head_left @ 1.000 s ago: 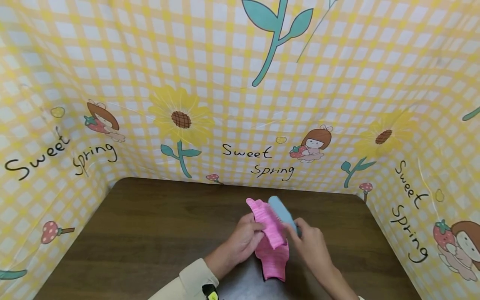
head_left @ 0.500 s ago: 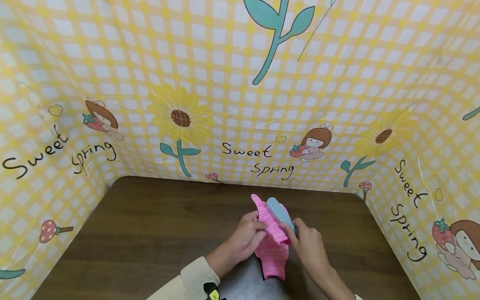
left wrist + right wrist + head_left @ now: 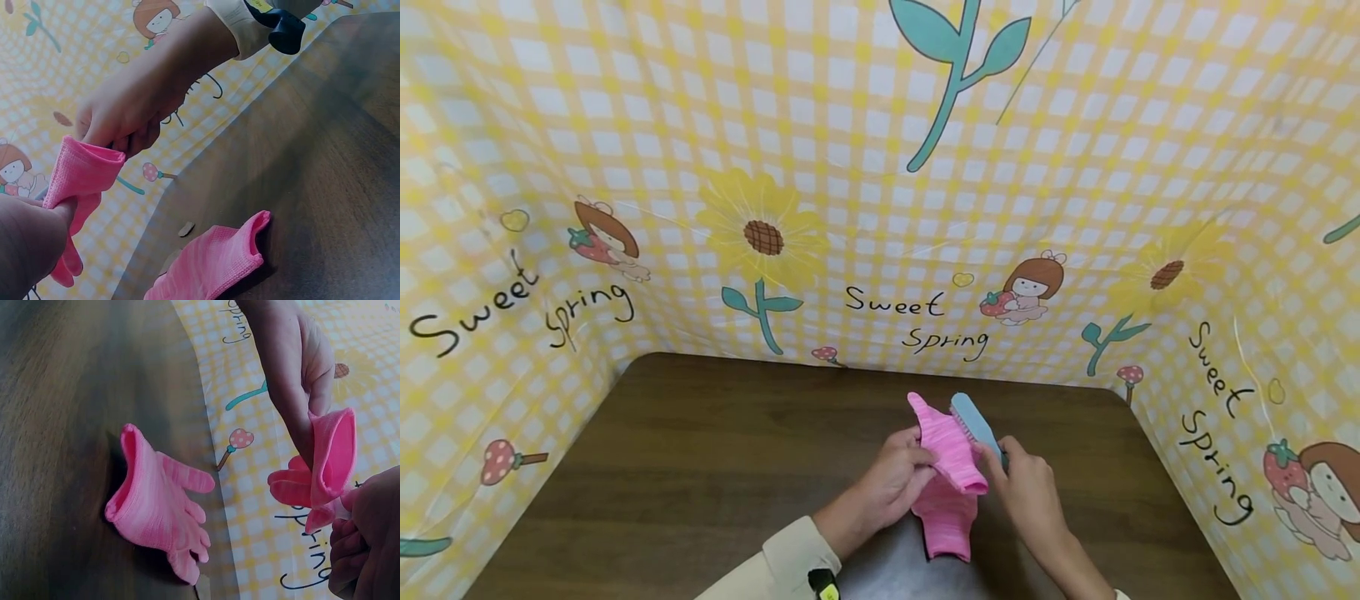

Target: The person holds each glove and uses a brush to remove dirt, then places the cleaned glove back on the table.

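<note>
A pink knitted glove [image 3: 951,450] is held up over the table, its cuff towards me. My left hand [image 3: 891,475] pinches its left edge between thumb and fingers. In my right hand [image 3: 1026,492] is a light-blue brush [image 3: 976,423], gripped by its handle, with the bristles against the glove's right side. The brush is mostly hidden behind the glove and hand in the right wrist view. Below, a second pink glove [image 3: 153,500] lies on the table, cuff gaping towards me; the raised glove overlaps its fingers in the head view.
The dark wooden table [image 3: 700,467] is enclosed at the back and sides by a yellow-checked cloth [image 3: 865,208] printed with flowers and figures. A small pale piece [image 3: 186,229] lies beyond the resting glove in the left wrist view.
The brush moved left across the raised glove, then back right to its edge. The raised glove turned and shifted slightly right. The lying glove stayed put.
</note>
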The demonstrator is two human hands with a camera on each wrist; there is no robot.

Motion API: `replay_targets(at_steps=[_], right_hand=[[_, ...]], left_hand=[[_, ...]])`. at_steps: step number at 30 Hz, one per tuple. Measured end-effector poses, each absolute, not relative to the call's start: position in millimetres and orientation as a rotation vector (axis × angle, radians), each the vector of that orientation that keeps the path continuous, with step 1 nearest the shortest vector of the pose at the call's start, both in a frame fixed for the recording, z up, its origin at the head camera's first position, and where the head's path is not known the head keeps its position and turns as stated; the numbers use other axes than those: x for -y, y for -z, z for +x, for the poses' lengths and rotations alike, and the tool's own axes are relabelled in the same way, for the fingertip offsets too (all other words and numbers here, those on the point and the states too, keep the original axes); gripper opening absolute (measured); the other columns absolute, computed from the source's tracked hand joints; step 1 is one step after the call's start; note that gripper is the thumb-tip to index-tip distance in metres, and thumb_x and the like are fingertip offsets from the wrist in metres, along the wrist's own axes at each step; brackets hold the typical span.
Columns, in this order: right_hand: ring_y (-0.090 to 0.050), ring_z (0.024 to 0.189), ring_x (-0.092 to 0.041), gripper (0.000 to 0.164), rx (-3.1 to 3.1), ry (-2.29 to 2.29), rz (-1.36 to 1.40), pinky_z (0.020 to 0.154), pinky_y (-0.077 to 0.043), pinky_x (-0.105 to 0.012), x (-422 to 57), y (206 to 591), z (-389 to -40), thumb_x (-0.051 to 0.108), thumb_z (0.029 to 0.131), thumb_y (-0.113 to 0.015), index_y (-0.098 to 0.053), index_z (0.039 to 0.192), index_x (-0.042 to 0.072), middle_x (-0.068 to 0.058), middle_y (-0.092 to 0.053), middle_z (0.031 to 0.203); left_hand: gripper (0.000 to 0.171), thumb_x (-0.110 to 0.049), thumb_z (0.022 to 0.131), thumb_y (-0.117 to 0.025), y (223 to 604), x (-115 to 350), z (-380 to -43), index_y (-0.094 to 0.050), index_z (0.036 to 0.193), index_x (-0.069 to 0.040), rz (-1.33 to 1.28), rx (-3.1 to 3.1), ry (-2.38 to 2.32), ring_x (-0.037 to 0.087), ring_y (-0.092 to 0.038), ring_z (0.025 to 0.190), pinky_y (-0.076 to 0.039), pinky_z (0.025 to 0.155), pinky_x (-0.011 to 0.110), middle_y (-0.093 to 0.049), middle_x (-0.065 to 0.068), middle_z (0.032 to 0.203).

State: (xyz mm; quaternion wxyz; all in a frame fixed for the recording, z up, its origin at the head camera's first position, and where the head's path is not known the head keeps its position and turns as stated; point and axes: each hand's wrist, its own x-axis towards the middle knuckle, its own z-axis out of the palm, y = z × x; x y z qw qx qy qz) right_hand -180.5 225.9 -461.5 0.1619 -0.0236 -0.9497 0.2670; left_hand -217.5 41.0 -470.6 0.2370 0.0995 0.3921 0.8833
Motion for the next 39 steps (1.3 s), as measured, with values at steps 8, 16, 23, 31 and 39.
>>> replay_targets(at_steps=[8, 16, 23, 31, 39], right_hand=[[-0.050, 0.055, -0.016, 0.039, 2.716, -0.740, -0.163, 0.047, -0.040, -0.029, -243, 465, -185, 0.040, 0.101, -0.063, -0.064, 0.094, 0.001, -0.002, -0.055, 0.061], [-0.041, 0.051, -0.007, 0.030, 2.669, -0.813, 0.004, 0.045, -0.036, -0.023, -226, 462, -173, 0.034, 0.098, -0.068, -0.064, 0.089, 0.006, 0.005, -0.048, 0.058], [-0.037, 0.053, -0.001, 0.023, 2.667, -0.721, 0.182, 0.045, -0.034, -0.017, -207, 466, -165, 0.027, 0.094, -0.073, -0.061, 0.085, 0.009, 0.010, -0.043, 0.059], [-0.042, 0.053, -0.009, 0.031, 2.706, -0.743, 0.005, 0.045, -0.035, -0.022, -218, 470, -172, 0.037, 0.097, -0.068, -0.066, 0.092, 0.006, 0.006, -0.045, 0.057], [-0.042, 0.052, -0.011, 0.033, 2.711, -0.768, -0.071, 0.044, -0.035, -0.024, -226, 472, -177, 0.039, 0.098, -0.067, -0.063, 0.090, 0.007, 0.004, -0.043, 0.057]], left_hand=[[0.062, 0.017, 0.087, -0.034, 474, -40, -217, -0.028, 0.149, 0.018, 0.269, -1.129, -2.436, 0.020, -0.049, 0.130, -0.040, 0.118, 0.039, -0.043, 0.027, 0.153], [0.056, 0.015, 0.088, -0.036, 475, -37, -219, -0.033, 0.144, 0.018, 0.226, -1.132, -2.444, 0.018, -0.054, 0.122, -0.044, 0.112, 0.035, -0.057, 0.015, 0.133], [0.063, 0.017, 0.089, -0.033, 471, -39, -216, -0.025, 0.151, 0.018, 0.249, -1.117, -2.433, 0.031, -0.036, 0.146, -0.024, 0.127, 0.051, -0.032, 0.031, 0.161], [0.062, 0.016, 0.091, -0.029, 474, -40, -216, -0.021, 0.153, 0.019, 0.269, -1.085, -2.394, 0.041, -0.026, 0.151, -0.022, 0.126, 0.054, -0.026, 0.035, 0.162], [0.061, 0.017, 0.091, -0.030, 474, -43, -217, -0.024, 0.151, 0.020, 0.267, -1.090, -2.393, 0.043, -0.027, 0.151, -0.025, 0.124, 0.055, -0.028, 0.036, 0.160]])
